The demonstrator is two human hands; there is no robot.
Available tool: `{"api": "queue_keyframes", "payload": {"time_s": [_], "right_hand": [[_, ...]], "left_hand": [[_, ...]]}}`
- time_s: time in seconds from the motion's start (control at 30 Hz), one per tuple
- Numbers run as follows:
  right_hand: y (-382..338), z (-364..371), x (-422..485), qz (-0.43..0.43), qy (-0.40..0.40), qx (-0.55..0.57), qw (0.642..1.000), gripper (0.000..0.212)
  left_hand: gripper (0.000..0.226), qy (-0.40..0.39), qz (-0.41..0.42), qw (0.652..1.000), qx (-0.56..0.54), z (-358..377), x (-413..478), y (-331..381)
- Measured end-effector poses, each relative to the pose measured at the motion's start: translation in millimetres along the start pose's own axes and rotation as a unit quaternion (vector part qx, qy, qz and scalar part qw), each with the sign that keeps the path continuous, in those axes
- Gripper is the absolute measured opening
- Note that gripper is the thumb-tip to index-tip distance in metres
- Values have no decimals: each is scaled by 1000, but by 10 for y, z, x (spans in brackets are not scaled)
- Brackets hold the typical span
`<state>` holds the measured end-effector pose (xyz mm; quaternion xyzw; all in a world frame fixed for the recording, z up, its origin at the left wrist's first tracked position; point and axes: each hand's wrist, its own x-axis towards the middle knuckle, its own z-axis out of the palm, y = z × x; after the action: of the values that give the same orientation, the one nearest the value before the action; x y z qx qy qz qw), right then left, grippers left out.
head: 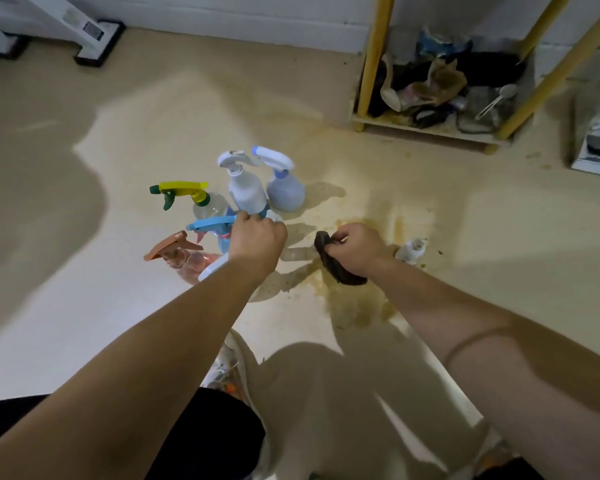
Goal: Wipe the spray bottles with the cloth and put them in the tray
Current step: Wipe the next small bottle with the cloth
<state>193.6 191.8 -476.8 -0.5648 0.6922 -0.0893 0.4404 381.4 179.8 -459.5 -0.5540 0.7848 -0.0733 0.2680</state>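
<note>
Both bare forearms reach forward from the bottom edge over a pale floor. Left hand [257, 237] hovers at the cluster of spray bottles, its fingers curled together and closing on the base of the white bottle [245, 188]; the fingertips themselves are hidden, so the exact grip cannot be told. Right hand [355, 249] pinches a dark cloth [336, 263], bunched between thumb and curled fingers, hanging just above a stained patch of floor.

Bottles stand close together, upright: a lilac bottle [284, 188] just beside the white one, a clear bottle with a yellow and green trigger [194, 195], a blue-trigger bottle [212, 226] partly behind the left hand, and a pink bottle with a copper trigger [181, 258]. Whether they hold liquid cannot be told. A small white bottle [411, 251] stands apart, just beyond the right wrist.

A wooden rack [430, 128] by the wall holds a jumble of dark, dusty items and a pale spoon [496, 98].
</note>
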Motion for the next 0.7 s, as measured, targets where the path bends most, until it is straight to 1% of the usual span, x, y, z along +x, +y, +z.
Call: {"api": "queue_keyframes", "payload": {"time_s": [0.13, 0.33, 0.47, 0.6, 0.7], "right_hand": [[35, -3, 18, -3, -5, 4, 1000, 27], [98, 23, -4, 9, -12, 1, 1000, 27], [109, -1, -30, 12, -10, 3, 1000, 25], [89, -68, -93, 12, 0, 1, 1000, 26], [66, -160, -183, 11, 12, -10, 1000, 27]], "left_hand": [[15, -2, -3, 1000, -5, 6, 111, -38], [17, -21, -8, 1000, 1, 38, 188, -61], [16, -25, -10, 999, -17, 34, 188, -67], [21, -14, -14, 999, -37, 30, 150, -99], [18, -1, -16, 999, -50, -35, 78, -83]]}}
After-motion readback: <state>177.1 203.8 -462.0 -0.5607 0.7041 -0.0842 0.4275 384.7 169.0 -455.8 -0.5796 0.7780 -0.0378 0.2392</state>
